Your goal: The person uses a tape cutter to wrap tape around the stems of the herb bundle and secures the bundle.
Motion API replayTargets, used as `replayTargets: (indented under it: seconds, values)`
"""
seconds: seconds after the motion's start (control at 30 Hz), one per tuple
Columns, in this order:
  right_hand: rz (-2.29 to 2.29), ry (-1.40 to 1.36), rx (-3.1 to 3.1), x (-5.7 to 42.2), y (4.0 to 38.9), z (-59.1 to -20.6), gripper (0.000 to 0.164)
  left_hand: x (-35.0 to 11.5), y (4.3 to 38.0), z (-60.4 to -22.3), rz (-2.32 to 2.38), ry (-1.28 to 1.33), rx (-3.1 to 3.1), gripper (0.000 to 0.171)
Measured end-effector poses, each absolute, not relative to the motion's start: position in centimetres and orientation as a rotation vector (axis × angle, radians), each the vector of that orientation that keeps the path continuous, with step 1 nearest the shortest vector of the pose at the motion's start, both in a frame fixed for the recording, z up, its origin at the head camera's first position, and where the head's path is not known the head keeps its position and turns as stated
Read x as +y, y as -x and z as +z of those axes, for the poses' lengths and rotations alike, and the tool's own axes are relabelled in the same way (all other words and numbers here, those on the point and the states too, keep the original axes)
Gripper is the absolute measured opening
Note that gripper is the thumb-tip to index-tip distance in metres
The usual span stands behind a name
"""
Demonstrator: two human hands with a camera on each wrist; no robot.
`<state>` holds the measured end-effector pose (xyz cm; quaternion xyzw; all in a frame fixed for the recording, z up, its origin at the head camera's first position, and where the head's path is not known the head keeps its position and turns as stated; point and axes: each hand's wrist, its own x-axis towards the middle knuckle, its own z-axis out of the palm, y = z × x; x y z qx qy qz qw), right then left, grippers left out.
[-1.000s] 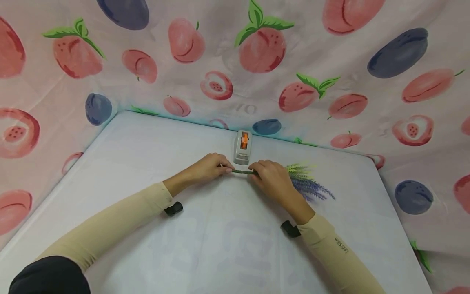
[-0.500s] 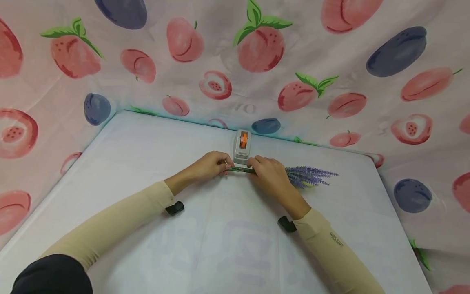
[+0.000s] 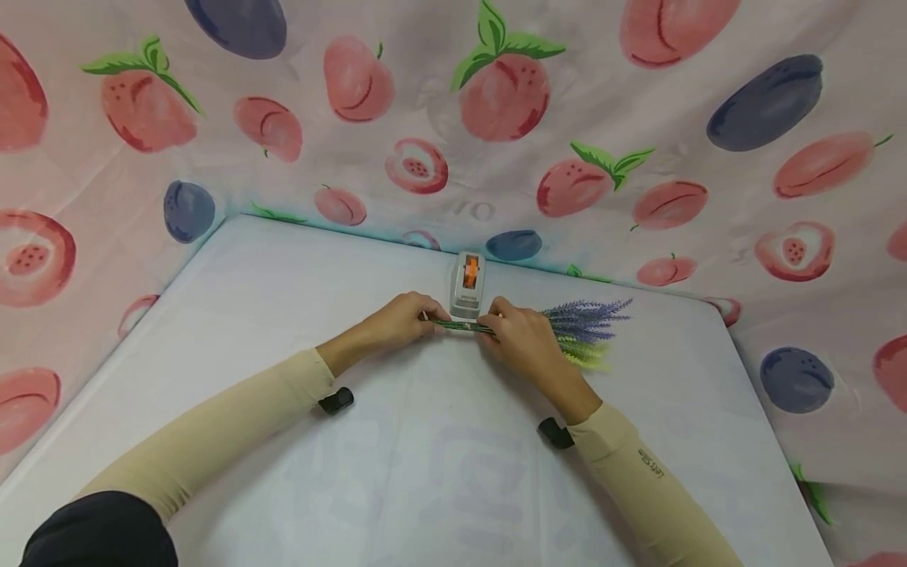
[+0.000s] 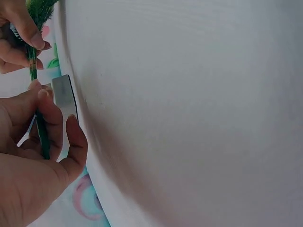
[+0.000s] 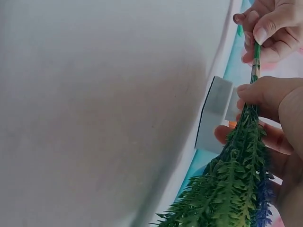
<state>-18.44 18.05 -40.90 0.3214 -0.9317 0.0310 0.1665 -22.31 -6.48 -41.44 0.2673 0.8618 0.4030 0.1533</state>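
Observation:
A bunch of artificial lavender [image 3: 584,319], with purple and yellow-green spikes, lies sideways between my hands in the head view. My left hand [image 3: 409,318] pinches the stem ends; in the left wrist view the green stems [image 4: 41,135] run through its fingers. Nearer the flowers, my right hand [image 3: 524,337] holds the stems between thumb and fingers. A pale, shiny band [image 5: 255,67] wraps the stems in the gap between the hands. Just behind that gap stands a grey tape dispenser [image 3: 467,303] with an orange roll core [image 3: 471,272]. The right hand hides part of the stems.
The white tabletop [image 3: 425,457] spreads out in front of and around the hands. Behind it hangs a fruit-printed cloth [image 3: 425,94], meeting the table's back edge close behind the dispenser. Black wrist straps [image 3: 556,433] show below the sleeves.
The lavender bunch has turned about its stems: the yellow-green spikes went from the far side to the near side, the purple ones to the far side. Both hands stay nearly in place.

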Motion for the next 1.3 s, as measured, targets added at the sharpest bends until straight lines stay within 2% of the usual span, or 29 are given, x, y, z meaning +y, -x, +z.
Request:
replayTargets:
  seconds: [0.33, 0.63, 1.0, 1.3]
  values:
    - [0.090, -0.890, -2.682, 17.8, 18.6, -40.8, 0.021, -6.6, 22.3, -41.2, 1.180, -0.753, 2.477, 0.020]
    - [0.095, -0.890, -2.657, 17.6, 18.9, -40.8, 0.014, -6.4, 22.5, -41.4, 1.234, -0.729, 2.464, 0.018]
    - [-0.031, -0.865, -2.622, 17.3, 19.5, -41.1, 0.016, -6.1, 22.8, -41.3, 1.273, -0.633, 2.430, 0.020]
    - [0.032, -0.825, -2.657, 17.1, 20.2, -41.3, 0.019, -6.0, 23.0, -41.3, 1.314, -0.527, 2.411, 0.013]
